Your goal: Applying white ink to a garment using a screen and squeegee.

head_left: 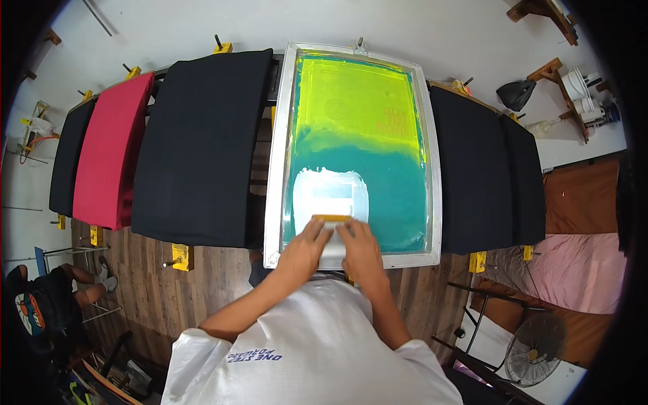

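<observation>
A screen printing frame (433, 202) with a pale metal rim lies in front of me. Its mesh is yellow-green at the far half and teal (398, 202) at the near half. White ink (307, 196) covers a patch at the near left of the mesh. At the near edge of that patch is a squeegee (332, 218) with a yellow-orange blade and a pale handle. My left hand (304, 248) grips it from the left, and my right hand (361, 250) from the right, both with fingers curled over it. The handle is partly hidden between my hands.
Boards with black cloth (196, 148) and red cloth (111, 152) stand left of the frame, more black cloth (470, 169) right. Yellow clamps (181, 258) jut out below. A standing fan (533, 347) is at lower right. Another person (50, 304) sits at far left.
</observation>
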Demonstrator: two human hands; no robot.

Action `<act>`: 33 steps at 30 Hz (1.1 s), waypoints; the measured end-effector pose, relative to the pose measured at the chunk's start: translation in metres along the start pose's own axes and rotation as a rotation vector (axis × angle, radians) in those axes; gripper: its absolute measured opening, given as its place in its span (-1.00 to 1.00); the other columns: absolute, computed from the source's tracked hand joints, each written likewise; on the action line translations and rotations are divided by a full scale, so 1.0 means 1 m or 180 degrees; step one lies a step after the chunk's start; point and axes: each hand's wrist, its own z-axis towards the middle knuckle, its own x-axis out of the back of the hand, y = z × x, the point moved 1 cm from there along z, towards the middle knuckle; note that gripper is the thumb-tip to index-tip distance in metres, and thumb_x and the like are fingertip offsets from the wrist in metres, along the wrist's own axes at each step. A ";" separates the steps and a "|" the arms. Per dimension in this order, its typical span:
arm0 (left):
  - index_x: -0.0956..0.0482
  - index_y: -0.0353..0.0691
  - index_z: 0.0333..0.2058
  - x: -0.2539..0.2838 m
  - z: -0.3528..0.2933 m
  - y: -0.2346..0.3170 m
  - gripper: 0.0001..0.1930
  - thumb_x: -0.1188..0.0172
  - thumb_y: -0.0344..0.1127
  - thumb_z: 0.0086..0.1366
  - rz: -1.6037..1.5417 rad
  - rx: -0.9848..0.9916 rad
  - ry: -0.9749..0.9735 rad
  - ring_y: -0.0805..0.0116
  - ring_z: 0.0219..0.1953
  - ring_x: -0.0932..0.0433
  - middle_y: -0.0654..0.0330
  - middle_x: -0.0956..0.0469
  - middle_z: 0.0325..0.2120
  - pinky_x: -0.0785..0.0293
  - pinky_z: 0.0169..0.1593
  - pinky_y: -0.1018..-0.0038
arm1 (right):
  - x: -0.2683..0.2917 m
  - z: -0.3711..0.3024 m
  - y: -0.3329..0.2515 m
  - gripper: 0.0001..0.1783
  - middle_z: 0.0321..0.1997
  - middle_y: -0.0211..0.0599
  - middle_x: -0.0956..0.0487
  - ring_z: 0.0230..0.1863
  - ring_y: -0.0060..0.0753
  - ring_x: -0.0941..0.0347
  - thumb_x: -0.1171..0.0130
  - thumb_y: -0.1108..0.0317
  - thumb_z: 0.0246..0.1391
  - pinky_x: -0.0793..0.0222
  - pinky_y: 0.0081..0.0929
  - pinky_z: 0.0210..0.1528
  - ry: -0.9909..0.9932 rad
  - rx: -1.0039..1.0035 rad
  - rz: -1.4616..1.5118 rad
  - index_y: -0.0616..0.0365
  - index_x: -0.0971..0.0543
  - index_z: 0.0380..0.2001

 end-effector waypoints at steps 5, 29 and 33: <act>-0.51 -0.31 0.07 0.044 0.013 0.019 -0.39 -0.19 -0.67 -0.07 -0.0503 0.0448 -0.0965 -0.17 -0.04 -0.57 -0.24 -0.56 -0.07 -0.53 0.03 0.15 | 0.029 0.005 -0.011 -0.47 -0.12 -0.08 -0.54 0.00 0.05 -0.44 -0.19 0.70 -0.33 -0.38 -0.13 0.06 -0.0605 -0.0022 0.0219 0.20 -0.59 -0.13; -0.57 -0.32 0.00 0.058 0.054 0.013 -0.47 -0.09 -0.70 -0.02 -0.0162 0.0366 -0.0276 -0.19 -0.14 -0.61 -0.18 -0.62 -0.20 -0.55 -0.06 0.15 | 0.040 0.054 -0.001 -0.61 -0.24 -0.12 -0.57 -0.14 0.03 -0.50 -0.19 0.66 -0.22 -0.43 -0.07 -0.14 -0.0019 0.0233 -0.0140 0.16 -0.60 -0.20; -0.56 -0.35 -0.04 0.042 0.062 -0.009 -0.47 -0.14 -0.74 -0.09 -0.0205 0.0138 -0.0016 -0.17 -0.11 -0.58 -0.13 -0.59 -0.12 -0.55 -0.02 0.13 | 0.025 0.069 0.009 -0.61 -0.16 -0.11 -0.57 -0.09 0.02 -0.48 -0.17 0.66 -0.20 -0.41 -0.07 -0.13 0.0039 0.0291 -0.0205 0.16 -0.59 -0.21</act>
